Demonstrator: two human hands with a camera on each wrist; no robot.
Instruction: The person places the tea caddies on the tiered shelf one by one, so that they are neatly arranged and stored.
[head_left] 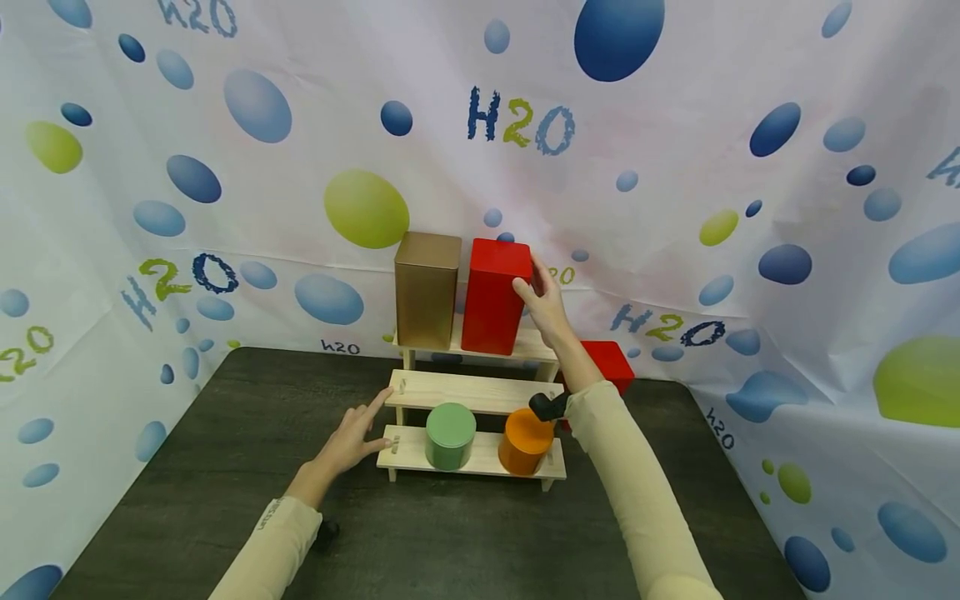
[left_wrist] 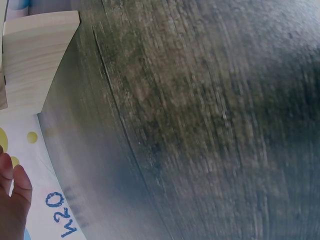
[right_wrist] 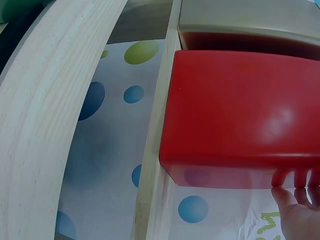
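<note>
A wooden three-tier shelf stand (head_left: 465,392) stands on the dark table. On its top tier, a gold box (head_left: 427,292) and a red box (head_left: 495,296) stand upright side by side. My right hand (head_left: 547,308) touches the red box's right side with fingertips and thumb; the right wrist view shows these fingers (right_wrist: 300,195) at its side face. With index finger and thumb spread, my left hand (head_left: 348,442) reaches the left ends of the middle and bottom tiers. A green canister (head_left: 450,437) and an orange canister (head_left: 527,442) sit on the bottom tier.
Behind my right forearm, another red box (head_left: 609,362) stands on the table (head_left: 420,542) to the right of the stand. A white curtain (head_left: 435,167) printed with coloured dots and H2O lettering hangs close behind and around the table.
</note>
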